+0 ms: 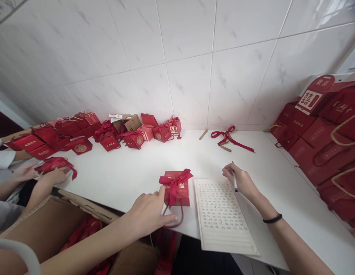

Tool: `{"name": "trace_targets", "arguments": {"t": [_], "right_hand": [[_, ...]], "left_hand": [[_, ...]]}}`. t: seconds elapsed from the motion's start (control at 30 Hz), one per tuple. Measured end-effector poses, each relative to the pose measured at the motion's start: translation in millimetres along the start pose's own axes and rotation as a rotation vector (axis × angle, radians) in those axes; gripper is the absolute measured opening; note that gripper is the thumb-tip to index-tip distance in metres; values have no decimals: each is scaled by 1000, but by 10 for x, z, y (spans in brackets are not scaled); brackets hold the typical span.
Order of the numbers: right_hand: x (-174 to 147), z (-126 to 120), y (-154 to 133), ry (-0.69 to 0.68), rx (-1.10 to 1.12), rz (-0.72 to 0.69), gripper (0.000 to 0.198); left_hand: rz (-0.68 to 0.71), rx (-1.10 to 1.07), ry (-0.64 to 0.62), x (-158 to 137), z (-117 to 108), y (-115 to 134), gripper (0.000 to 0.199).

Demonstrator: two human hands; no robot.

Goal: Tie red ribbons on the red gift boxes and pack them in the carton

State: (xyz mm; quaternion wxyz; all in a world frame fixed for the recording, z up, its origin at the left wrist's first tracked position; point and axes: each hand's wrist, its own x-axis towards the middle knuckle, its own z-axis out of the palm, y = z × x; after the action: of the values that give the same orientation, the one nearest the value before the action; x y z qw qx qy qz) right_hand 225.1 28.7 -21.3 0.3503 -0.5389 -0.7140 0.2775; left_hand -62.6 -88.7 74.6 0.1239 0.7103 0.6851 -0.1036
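Head view: the right hand (240, 179) has its fingers grasping a pen (235, 182) by the written sheet (220, 214); the left hand (147, 210) touches the red box (183, 194) on the worktop (122, 172), its grip unclear. Light contact would best spare the bow (175, 182).

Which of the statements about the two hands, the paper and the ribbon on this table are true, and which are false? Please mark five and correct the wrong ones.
1. The right hand holds a slim white pen. True.
2. The small red cardboard box with a red ribbon bow lies on the pale lined paper sheet. False: it lies beside the sheet, next to the left hand.
3. The sheet carries no writing. False: rows of dark writing cover much of it.
4. A thin black band circles the left wrist. False: it is on the right wrist.
5. A loose dark-red ribbon lies on the white tabletop. True.
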Motion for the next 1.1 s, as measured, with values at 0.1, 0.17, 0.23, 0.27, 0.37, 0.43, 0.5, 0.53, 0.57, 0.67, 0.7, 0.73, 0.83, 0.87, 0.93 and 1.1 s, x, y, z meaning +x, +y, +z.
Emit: {"name": "trace_targets", "arguments": {"t": [0.1,0.17,0.23,0.27,0.37,0.43,0.5,0.53,0.57,0.67,0.7,0.73,0.83,0.87,0.93,1.1], "right_hand": [[-98,17,-271,27,-25,-90,32],[-174,90,-479,1,36,-149,28],[-217,205,-668,-81,111,-195,24],[-215,273,-743,-129,149,-211,23],[-102,491,-870,-239,299,-202,24],[29,623,-885,-270,384,-160,25],[153,734,-877,-278,429,-125,25],[201,780,-873,-278,445,-111,25],[238,817,-870,-277,464,-94,24],[272,872,-867,-252,509,-40,22],[261,869,-864,-237,516,-23,21],[240,854,-858,-219,520,-9,21],[123,760,-832,-170,510,25,18],[67,721,-826,-156,499,31,17],[-65,653,-826,-138,478,36,18],[-420,615,-851,-80,404,48,22]], "left_hand": [[34,-49,83,-69,-173,37,38],[94,-143,210,48,-234,37,29],[153,-208,322,232,-218,28,25],[173,-219,350,324,-186,23,24],[203,-268,352,512,-53,6,20],[220,-360,341,548,15,-12,17],[232,-457,333,538,48,-37,16],[237,-489,324,528,54,-51,16],[242,-508,313,519,55,-63,16],[267,-519,293,513,55,-90,15],[274,-515,290,518,59,-94,15],[278,-509,290,524,64,-95,14],[277,-487,295,547,89,-90,13],[275,-478,296,554,97,-87,13],[273,-461,295,566,112,-80,13],[267,-471,300,569,119,-75,16]]}}
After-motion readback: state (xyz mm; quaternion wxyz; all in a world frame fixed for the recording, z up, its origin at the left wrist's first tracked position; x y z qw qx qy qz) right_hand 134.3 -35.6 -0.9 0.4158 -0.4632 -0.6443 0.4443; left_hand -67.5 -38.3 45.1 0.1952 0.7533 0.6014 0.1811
